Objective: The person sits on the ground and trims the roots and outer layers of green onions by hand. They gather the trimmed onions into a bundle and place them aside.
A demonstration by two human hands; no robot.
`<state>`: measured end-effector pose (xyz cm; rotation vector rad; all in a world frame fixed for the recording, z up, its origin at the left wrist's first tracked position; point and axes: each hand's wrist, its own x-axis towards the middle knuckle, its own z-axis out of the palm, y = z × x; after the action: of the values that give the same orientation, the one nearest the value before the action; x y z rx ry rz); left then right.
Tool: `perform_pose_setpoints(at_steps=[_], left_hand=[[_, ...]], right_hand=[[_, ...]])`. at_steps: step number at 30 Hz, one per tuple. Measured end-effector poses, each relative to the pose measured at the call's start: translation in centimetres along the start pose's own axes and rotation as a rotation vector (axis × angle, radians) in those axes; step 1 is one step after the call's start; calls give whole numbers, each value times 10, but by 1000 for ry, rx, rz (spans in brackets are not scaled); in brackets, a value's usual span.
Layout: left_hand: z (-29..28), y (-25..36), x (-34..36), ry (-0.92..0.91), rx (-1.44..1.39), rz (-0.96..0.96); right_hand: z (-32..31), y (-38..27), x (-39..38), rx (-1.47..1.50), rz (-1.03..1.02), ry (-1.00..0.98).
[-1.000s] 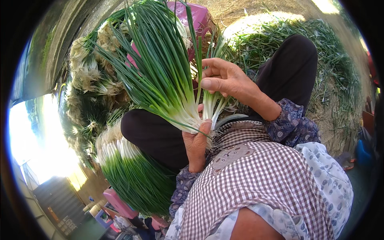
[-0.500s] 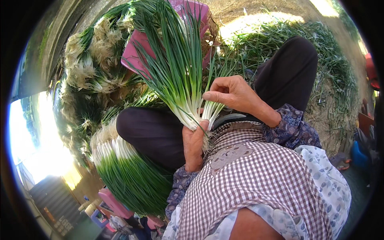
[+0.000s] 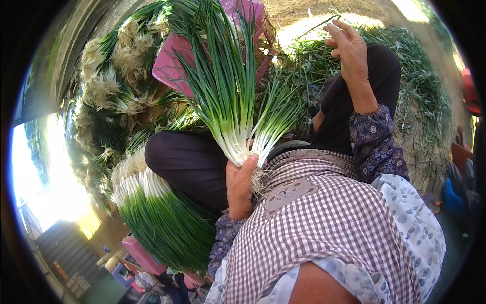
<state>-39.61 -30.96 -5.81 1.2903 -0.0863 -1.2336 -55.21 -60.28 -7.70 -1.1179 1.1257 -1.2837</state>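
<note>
My left hand (image 3: 240,185) is wrapped round the white root ends of a bunch of green onions (image 3: 235,114), above my lap. The bunch parts into a large fan of long leaves and a smaller fan on its right. Pale roots hang out below the fist. My right hand (image 3: 350,55) is raised at the upper right, above my bent knee, away from the bunch, with its fingers loosely apart. Just beyond its fingertips is a thin dark green strand (image 3: 316,26), seemingly loose in the air.
A pink plastic stool or crate (image 3: 174,63) stands ahead, under the leaf tips. Uncleaned green onions (image 3: 101,81) are heaped at the left. A neat stack of cleaned green onions (image 3: 162,218) lies beside my left knee. Stripped leaves (image 3: 415,76) form a pile at the right.
My right hand has left the bunch and swung up and right, its fingers loosening. A thin strand now shows near its fingertips. The left hand keeps its hold, shifting slightly.
</note>
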Motion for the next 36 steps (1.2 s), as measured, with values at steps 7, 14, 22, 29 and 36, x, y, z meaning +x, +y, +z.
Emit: perform_pose_setpoints(at_steps=[7, 14, 22, 29, 36], left_hand=[[2, 113, -24, 17, 124, 339], [-31, 134, -16, 33, -78, 364], [-43, 115, -13, -19, -172, 155], [-49, 113, -20, 206, 63, 294], [-41, 106, -18, 178, 116, 268]], right_hand=[[-4, -13, -55, -139, 8, -281], [22, -34, -91, 69, 206, -688], [48, 6, -128, 215, 354, -1042], [73, -23, -118, 307, 150, -814], [111, -3, -79, -100, -442, -562]])
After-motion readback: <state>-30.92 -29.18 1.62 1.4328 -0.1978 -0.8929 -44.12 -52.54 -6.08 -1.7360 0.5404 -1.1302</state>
